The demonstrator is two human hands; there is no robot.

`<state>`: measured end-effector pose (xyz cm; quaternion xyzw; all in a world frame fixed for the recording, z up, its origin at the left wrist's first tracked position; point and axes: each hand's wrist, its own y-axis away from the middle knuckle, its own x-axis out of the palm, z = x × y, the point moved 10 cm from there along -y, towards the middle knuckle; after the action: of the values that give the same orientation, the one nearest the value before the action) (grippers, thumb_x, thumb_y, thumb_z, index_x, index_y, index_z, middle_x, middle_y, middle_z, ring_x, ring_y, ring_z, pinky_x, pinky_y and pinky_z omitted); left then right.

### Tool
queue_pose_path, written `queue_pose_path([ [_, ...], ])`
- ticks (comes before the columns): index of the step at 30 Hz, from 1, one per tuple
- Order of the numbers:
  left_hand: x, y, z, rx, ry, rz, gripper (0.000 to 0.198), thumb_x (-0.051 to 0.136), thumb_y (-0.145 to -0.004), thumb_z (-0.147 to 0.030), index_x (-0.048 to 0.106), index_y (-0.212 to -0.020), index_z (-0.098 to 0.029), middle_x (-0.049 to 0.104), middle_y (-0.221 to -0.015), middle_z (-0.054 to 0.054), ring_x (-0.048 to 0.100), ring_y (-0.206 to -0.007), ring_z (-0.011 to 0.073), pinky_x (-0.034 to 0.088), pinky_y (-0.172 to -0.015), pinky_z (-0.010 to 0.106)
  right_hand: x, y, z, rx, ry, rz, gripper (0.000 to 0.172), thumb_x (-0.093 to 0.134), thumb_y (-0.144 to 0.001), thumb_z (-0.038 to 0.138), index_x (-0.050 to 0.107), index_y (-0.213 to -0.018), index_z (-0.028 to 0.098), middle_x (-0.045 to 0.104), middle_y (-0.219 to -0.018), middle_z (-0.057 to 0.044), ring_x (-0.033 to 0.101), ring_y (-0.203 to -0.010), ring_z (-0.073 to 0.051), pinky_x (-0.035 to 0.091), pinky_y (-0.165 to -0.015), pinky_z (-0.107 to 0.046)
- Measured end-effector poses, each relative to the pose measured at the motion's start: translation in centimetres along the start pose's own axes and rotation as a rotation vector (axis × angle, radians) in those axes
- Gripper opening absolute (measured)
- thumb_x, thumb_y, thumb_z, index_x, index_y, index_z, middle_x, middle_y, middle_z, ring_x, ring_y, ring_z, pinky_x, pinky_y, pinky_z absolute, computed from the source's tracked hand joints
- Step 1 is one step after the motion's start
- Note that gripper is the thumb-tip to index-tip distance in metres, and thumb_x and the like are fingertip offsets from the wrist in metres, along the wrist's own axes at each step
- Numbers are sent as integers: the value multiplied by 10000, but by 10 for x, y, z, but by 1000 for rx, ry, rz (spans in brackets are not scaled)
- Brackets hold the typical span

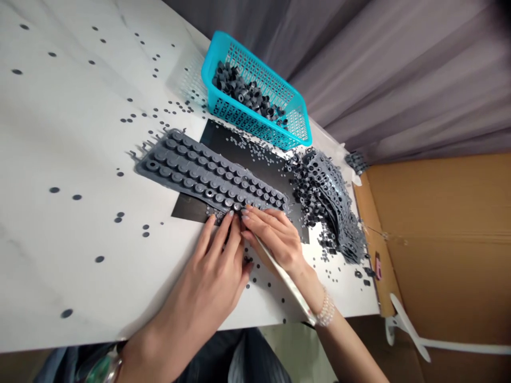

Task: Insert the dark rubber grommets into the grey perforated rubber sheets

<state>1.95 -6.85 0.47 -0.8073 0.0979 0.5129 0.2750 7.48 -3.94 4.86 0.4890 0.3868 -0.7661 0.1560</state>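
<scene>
A grey rubber sheet (pixel 199 162) with rows of raised round caps lies slanted across the table. My left hand (pixel 215 266) rests at its near edge, fingers stretched out and apart, the fingertips touching the edge. Beside it, my right hand (pixel 275 236) is closed around a long, thin white stick-like tool (pixel 285 279). The tool's far tip is hidden by my fingers at the sheet's near edge, so its kind does not show. A few caps close to my fingertips have open holes. Under the sheet lies a black mat (pixel 191 207).
A turquoise basket (pixel 255 114) of small grey rubber pieces stands behind the sheet. To the right are loose pieces (pixel 309 194) and a pile of punched sheets (pixel 339 207). Small grey discs lie scattered on the white table (pixel 120 287). A cardboard box (pixel 439 213) borders the right side.
</scene>
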Motion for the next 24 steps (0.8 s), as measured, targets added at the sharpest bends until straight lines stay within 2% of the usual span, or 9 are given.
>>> queue_pose_path([
  [10, 0, -1, 1, 8, 9, 30, 478, 399, -991, -268, 645, -1260, 41, 658, -1326, 207, 528, -1326, 369, 368, -1152, 555, 11, -1, -5, -12, 51, 81, 181, 574, -975, 165, 648, -1133, 117, 745, -1178, -157, 605, -1293, -266, 545, -970, -412],
  [19, -1, 0, 1, 20, -2, -10, 498, 391, -993, -272, 628, -1267, 71, 661, -1307, 237, 524, -1325, 366, 356, -1153, 555, 22, -2, 1, -213, 173, 172, 185, 514, -1004, 177, 619, -1127, 88, 719, -1196, -227, 596, -1303, -259, 559, -948, -402],
  [22, -1, 0, 2, 15, 1, -18, 512, 386, -994, -274, 605, -1290, 81, 639, -1335, 247, 523, -1326, 366, 347, -1159, 553, 24, 0, 0, -272, 192, 145, 194, 511, -994, 142, 598, -1155, 79, 732, -1157, -226, 594, -1304, -267, 565, -934, -408],
  [24, 0, 0, 2, 14, 1, -9, 523, 391, -993, -279, 582, -1315, 85, 610, -1370, 258, 522, -1327, 365, 344, -1163, 548, 14, 1, -6, -259, 209, 40, 210, 528, -981, 129, 581, -1182, 95, 724, -1177, -221, 623, -1267, -262, 576, -899, -399],
])
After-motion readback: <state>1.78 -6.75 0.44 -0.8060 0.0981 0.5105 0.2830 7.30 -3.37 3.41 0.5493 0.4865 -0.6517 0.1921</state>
